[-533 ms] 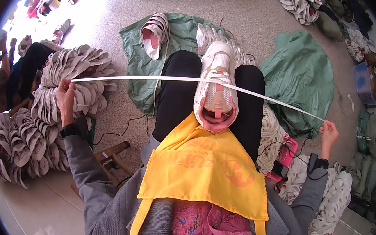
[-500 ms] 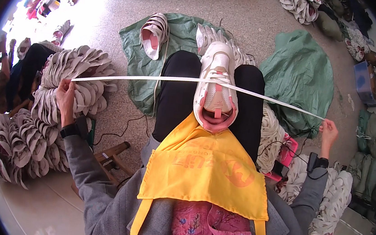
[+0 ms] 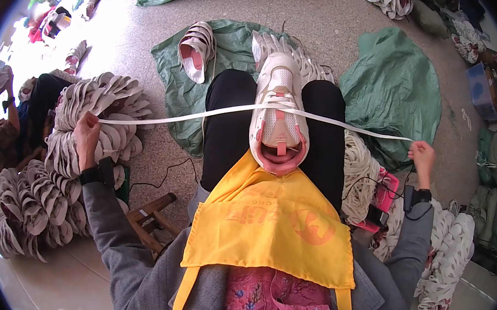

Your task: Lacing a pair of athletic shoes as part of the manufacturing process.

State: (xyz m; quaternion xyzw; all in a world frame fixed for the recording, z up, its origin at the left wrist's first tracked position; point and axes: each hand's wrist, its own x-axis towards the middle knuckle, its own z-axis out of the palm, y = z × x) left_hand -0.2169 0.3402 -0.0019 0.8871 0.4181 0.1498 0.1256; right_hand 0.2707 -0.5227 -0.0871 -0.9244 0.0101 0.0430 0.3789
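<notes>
A white sneaker (image 3: 279, 89) with pink trim rests between my knees, its toe pointing away and its pink-lined opening towards me. From its front, a flat white shoelace (image 3: 204, 114) stretches out to both sides. My left hand (image 3: 87, 133) pinches the left end, beside a stack of shoe pieces. Out to the right, my right hand (image 3: 421, 155) closes on the other end, in front of a green sack. The lace bows slightly between the shoe and each hand. A yellow apron (image 3: 271, 229) covers my lap behind the shoe.
Stacked pale shoe uppers (image 3: 96, 116) fill the left side. A green sheet (image 3: 172, 106) carries more uppers ahead. Right of my knees lie bundled white laces (image 3: 357, 177) and a pink basket (image 3: 386, 195). A wooden stool (image 3: 155, 221) stands left; another person's arm (image 3: 9, 109) shows at far left.
Both hands have come nearer to me or inward: the right hand moved left, the left slightly lower. The lace, straighter before, now sags a little. The view has shifted slightly.
</notes>
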